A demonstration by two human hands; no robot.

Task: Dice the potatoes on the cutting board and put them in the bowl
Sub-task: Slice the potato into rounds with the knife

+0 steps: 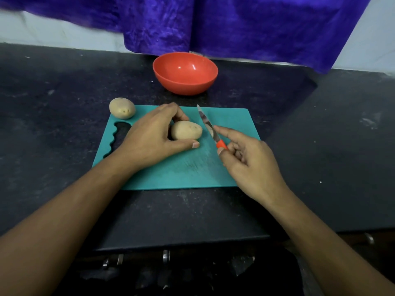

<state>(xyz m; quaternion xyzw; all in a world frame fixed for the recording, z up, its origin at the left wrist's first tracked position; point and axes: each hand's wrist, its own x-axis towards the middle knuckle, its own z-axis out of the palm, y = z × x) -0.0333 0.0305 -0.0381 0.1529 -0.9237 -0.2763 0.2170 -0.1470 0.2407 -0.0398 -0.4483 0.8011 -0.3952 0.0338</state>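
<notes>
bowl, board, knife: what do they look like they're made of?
Bowl: likely plastic, glossy orange, sharp highlights inside.
Cutting board: likely plastic, matte teal, scored with cut marks.
Knife: shiny, reflective blade, probably steel; orange handle, probably plastic, held in the right hand.

On the teal cutting board (192, 174), the near strip toward the person lies bare, open to a reach from the front. The middle is crowded: the left hand (152, 136) wraps a potato (186, 130), and just right of it a knife (208, 126) slants across the board in the right hand (245, 161), leaving only a narrow gap between blade and potato. A second potato (122, 108) sits on the far left corner. Beyond the board, the orange bowl (185, 82) stands apart, dark tabletop (64, 86) free on both its sides. A purple cloth (235, 24) hangs close behind the bowl.
</notes>
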